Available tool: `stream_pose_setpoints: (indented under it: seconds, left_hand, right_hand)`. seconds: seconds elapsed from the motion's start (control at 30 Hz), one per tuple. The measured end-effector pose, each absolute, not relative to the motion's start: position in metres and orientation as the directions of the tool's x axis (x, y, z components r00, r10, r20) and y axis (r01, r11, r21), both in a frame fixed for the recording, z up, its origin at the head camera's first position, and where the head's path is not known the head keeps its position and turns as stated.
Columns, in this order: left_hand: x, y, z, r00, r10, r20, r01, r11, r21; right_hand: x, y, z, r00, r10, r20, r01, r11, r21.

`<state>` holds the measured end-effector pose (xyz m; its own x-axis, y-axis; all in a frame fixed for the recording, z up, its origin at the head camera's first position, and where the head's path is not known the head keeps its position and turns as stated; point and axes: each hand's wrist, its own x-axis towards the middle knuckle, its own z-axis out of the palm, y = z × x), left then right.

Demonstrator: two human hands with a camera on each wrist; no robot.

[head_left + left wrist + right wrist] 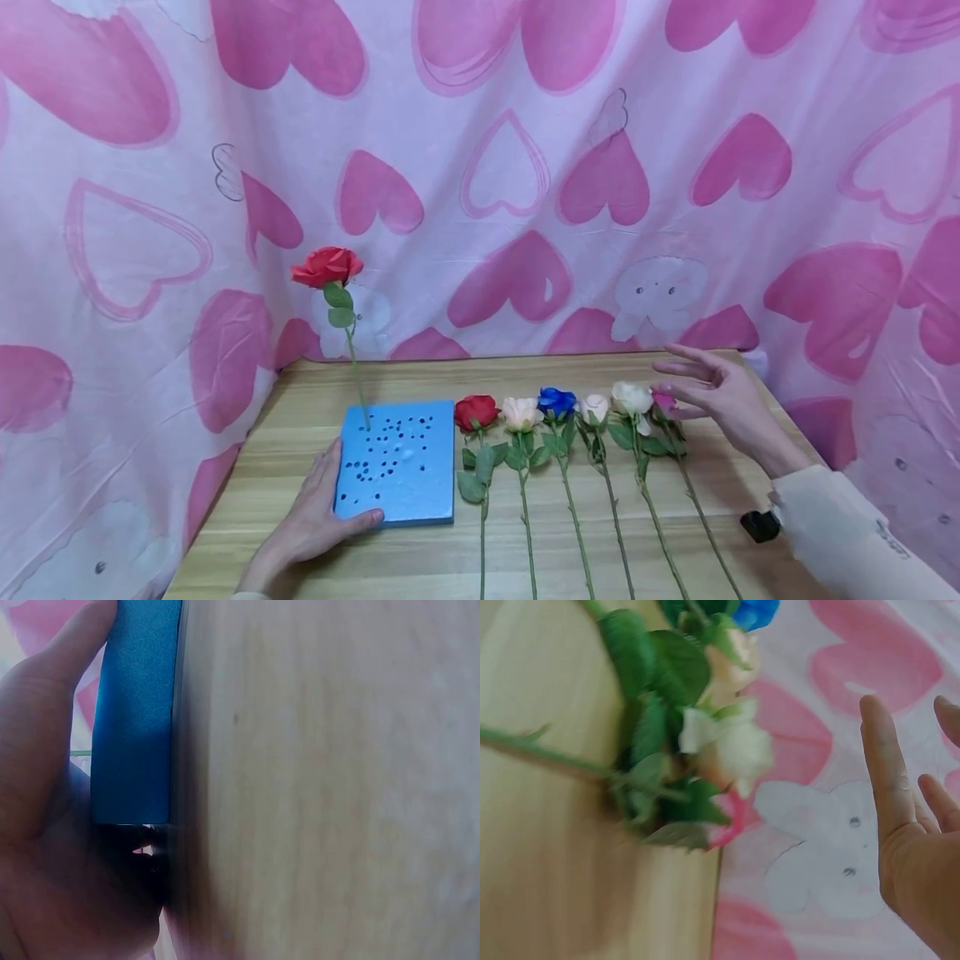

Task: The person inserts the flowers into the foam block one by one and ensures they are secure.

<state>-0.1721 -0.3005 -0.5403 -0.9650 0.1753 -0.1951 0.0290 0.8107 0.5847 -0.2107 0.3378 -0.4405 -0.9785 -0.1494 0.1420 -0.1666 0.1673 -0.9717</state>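
In the head view my left hand (311, 512) lies against the blue foam block (438, 504), its fingers along the left side and the thumb at the front edge. Part of that hand passes behind the block (135, 735) in the left wrist view. A red rose (327, 267) stands upright, stem in the block's back left part. On the right, my right hand (723, 400) hovers with spread fingers over the magenta rose (663, 403), holding nothing. Beside that rose lies a white rose (632, 397); its bloom (735, 746) also shows in the right wrist view.
Left of the white rose lie a pale pink rose (595, 408), a blue rose (557, 402), a cream-pink rose (522, 413) and another red rose (476, 412), stems toward me. Several holes dot the block. A heart-patterned curtain (510, 167) surrounds the wooden table (247, 492).
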Motion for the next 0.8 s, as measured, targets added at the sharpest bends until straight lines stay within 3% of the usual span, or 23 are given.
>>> stream_pose_setpoints:
  seconds: [0.8]
  left_hand:
    - [-0.171,-0.299,-0.536,-0.963,0.184,-0.197,0.037,0.814,0.58]
  right_hand:
    - [-0.16,0.391,-0.516,-0.975,-0.21,-0.07,0.052,0.091,-0.994]
